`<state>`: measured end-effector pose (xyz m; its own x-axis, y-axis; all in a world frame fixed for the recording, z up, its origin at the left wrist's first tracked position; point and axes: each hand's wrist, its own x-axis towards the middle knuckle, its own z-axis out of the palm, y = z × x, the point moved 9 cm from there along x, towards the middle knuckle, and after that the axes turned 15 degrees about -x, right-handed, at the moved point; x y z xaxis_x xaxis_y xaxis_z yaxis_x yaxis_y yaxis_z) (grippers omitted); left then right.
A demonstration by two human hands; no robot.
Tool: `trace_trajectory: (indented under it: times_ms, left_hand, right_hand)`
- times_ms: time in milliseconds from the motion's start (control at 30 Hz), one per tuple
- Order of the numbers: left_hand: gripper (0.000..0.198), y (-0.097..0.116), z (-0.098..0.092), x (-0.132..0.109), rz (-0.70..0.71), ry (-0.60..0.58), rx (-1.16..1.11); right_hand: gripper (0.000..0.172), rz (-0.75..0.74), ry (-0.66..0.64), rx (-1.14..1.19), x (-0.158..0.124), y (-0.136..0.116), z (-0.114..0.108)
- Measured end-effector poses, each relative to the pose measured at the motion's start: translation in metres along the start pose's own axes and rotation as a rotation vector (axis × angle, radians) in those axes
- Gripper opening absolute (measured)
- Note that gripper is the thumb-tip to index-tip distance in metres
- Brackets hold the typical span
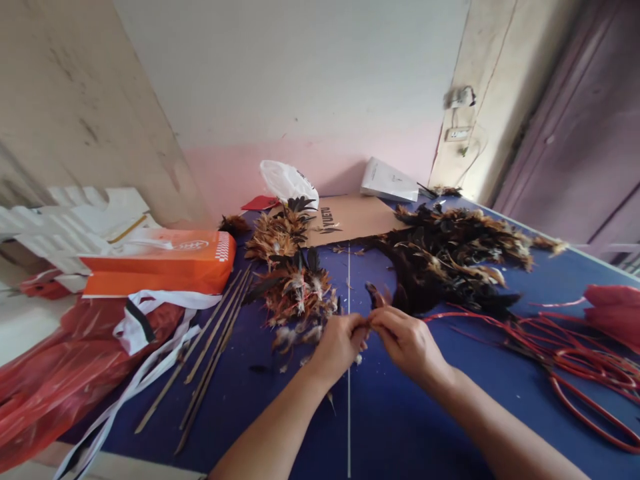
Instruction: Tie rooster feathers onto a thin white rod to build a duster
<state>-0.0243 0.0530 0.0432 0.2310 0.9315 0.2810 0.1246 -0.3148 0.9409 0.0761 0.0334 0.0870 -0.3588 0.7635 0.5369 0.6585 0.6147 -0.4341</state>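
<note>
My left hand (339,343) and my right hand (407,341) meet over the blue table (400,420), fingers pinched together on a small dark feather (375,295) that sticks up between them. A pile of loose brown and black feathers (297,290) lies just beyond my left hand. A long strung band of dark feathers (450,257) spreads beyond my right hand. Red cord (565,353) runs from near my right hand off to the right in loops.
Several thin wooden sticks (210,353) lie left of my hands. An orange bag (160,260), red plastic bags (60,373) and white straps sit at the left. A cardboard sheet (350,217), white bags and another feather pile (277,233) lie by the far wall.
</note>
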Motion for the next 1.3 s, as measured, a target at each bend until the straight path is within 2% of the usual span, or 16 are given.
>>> trace_trajectory:
  times_ms: [67, 167, 300, 367, 433, 500, 567, 633, 700, 767, 833, 967, 1167, 1300]
  left_hand:
    - [0.019, 0.009, 0.011, -0.004, 0.036, -0.139, 0.109]
    - [0.018, 0.018, 0.020, -0.011, 0.019, -0.272, 0.105]
    - [0.015, 0.017, 0.020, -0.017, -0.139, -0.339, -0.150]
    - [0.013, 0.014, 0.019, -0.019, -0.231, -0.362, -0.326]
    - [0.014, 0.013, 0.019, -0.019, -0.291, -0.370, -0.524]
    - [0.017, 0.012, 0.016, -0.015, -0.303, -0.309, -0.743]
    - [0.017, 0.006, 0.011, -0.009, -0.309, -0.164, -0.953]
    - [0.017, -0.007, 0.009, -0.005, -0.362, -0.002, -1.104]
    - [0.012, -0.020, 0.012, -0.005, -0.433, 0.114, -1.190]
    - [0.006, -0.029, 0.017, -0.006, -0.489, 0.153, -1.230]
    - [0.006, -0.032, 0.021, -0.006, -0.511, 0.148, -1.241]
    - [0.006, -0.039, 0.022, -0.007, -0.533, 0.182, -1.221]
    - [0.007, -0.040, 0.018, -0.006, -0.466, 0.258, -1.140]
    - [0.009, -0.040, 0.012, -0.007, -0.436, 0.325, -1.079]
  right_hand:
    - [0.020, -0.135, -0.043, -0.185, 0.001, -0.010, -0.006]
    - [0.015, -0.079, -0.138, -0.201, 0.004, 0.002, -0.009]
    - [0.009, 0.162, -0.392, 0.199, -0.002, 0.033, 0.009]
    - [0.014, 0.251, -0.499, 0.467, -0.008, 0.035, 0.023]
    - [0.021, 0.305, -0.520, 0.717, -0.011, 0.029, 0.031]
    - [0.027, 0.341, -0.430, 0.871, -0.009, 0.024, 0.032]
    - [0.025, 0.368, -0.291, 0.867, -0.006, 0.023, 0.029]
    - [0.019, 0.357, -0.126, 0.706, -0.002, 0.025, 0.020]
    - [0.013, 0.279, 0.043, 0.464, 0.000, 0.023, 0.004]
    - [0.014, 0.168, 0.166, 0.255, 0.000, 0.016, -0.009]
    - [0.017, 0.087, 0.232, 0.145, -0.001, 0.009, -0.016]
    - [0.018, 0.086, 0.271, 0.103, -0.004, 0.011, -0.016]
    - [0.016, 0.300, 0.183, 0.227, -0.007, 0.035, 0.005]
    - [0.011, 0.234, 0.177, 0.231, -0.005, 0.027, 0.007]
